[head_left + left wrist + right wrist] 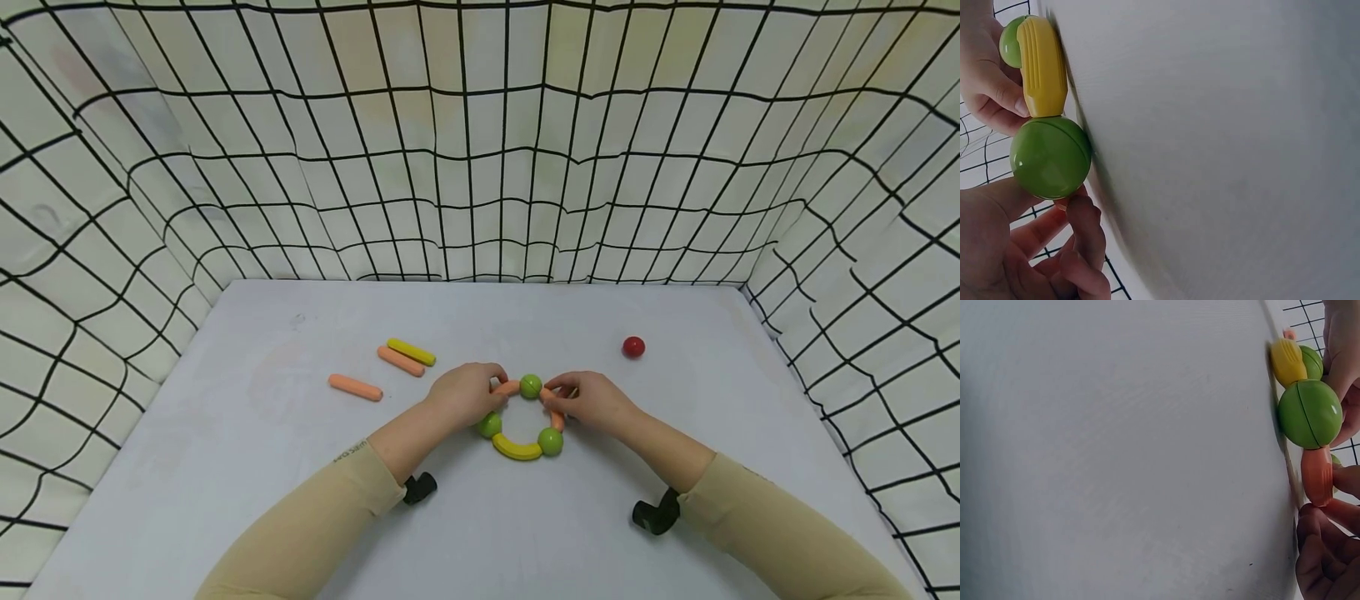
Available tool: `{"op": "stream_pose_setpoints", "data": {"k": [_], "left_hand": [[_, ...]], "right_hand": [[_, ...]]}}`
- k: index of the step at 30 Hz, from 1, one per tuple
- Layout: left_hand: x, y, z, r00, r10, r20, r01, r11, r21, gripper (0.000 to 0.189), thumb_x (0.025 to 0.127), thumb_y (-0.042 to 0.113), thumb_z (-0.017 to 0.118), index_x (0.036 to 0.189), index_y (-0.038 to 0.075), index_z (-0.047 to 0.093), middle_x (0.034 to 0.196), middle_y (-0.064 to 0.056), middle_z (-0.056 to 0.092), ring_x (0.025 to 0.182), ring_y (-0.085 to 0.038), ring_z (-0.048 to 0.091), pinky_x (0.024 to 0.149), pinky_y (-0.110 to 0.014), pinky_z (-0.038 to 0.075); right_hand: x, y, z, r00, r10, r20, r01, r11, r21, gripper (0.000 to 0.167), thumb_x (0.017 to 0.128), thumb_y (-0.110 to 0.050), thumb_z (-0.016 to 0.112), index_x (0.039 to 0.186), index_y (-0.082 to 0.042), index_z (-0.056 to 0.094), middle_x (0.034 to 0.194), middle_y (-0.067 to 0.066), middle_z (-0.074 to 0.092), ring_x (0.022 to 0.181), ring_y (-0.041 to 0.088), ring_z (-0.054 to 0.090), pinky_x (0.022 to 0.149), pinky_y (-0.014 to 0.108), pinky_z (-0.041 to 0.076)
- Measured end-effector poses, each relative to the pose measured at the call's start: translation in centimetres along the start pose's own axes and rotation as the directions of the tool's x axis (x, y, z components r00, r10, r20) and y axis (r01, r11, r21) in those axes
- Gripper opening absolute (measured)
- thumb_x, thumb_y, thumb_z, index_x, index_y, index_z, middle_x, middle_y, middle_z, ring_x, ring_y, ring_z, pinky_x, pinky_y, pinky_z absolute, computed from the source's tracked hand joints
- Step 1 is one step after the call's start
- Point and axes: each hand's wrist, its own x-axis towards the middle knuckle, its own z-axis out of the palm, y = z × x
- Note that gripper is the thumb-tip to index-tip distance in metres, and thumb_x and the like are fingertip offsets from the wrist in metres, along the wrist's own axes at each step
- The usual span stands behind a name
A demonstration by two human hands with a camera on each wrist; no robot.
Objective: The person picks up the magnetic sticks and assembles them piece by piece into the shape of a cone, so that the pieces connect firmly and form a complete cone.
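A ring lies on the white table (480, 533) in front of me, made of toy pieces. Three green balls (551, 442) are joined by a curved yellow rod (517, 449) and two curved orange rods. With thumb and fingers, my left hand (465, 396) pinches the left orange rod (507, 388), between the far ball (530, 386) and the left ball (1050, 158); the hand covers part of that rod. My right hand (596, 402) pinches the right orange rod (1317, 476) near its far end. In the right wrist view this rod meets the near green ball (1310, 414).
To the left lie two loose straight orange rods, one alone (356, 387) and one (401, 361) beside a straight yellow rod (411, 351). A red ball (633, 347) sits at the back right. Black netting (465, 154) over white sheeting rises around the table's back and sides.
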Motion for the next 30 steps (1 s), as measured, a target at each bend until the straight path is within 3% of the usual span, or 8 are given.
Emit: {"op": "stream_pose_setpoints", "data": {"k": [13, 30], "left_hand": [[0.0, -0.07, 0.05, 1.0, -0.005, 0.015, 0.005, 1.0, -0.003, 0.026, 0.097, 0.036, 0.064, 0.117, 0.021, 0.067, 0.087, 0.003, 0.062, 0.066, -0.016, 0.055, 0.058, -0.03, 0.043], [-0.17, -0.14, 0.15, 0.999, -0.003, 0.042, 0.005, 0.999, -0.033, 0.03, 0.094, 0.033, 0.068, 0.119, 0.017, 0.065, 0.085, 0.003, 0.062, 0.066, -0.015, 0.055, 0.06, -0.031, 0.043]], "right_hand": [[0.05, 0.22, 0.01, 1.0, 0.004, 0.012, -0.004, 1.0, -0.006, 0.029, 0.093, -0.03, 0.07, 0.118, -0.016, 0.071, 0.09, 0.0, 0.062, 0.078, 0.017, 0.055, 0.066, 0.029, 0.047], [0.25, 0.41, -0.27, 0.999, -0.023, 0.03, 0.024, 1.0, -0.016, 0.028, 0.093, -0.031, 0.07, 0.118, -0.018, 0.071, 0.089, 0.001, 0.06, 0.077, 0.018, 0.054, 0.066, 0.029, 0.045]]}}
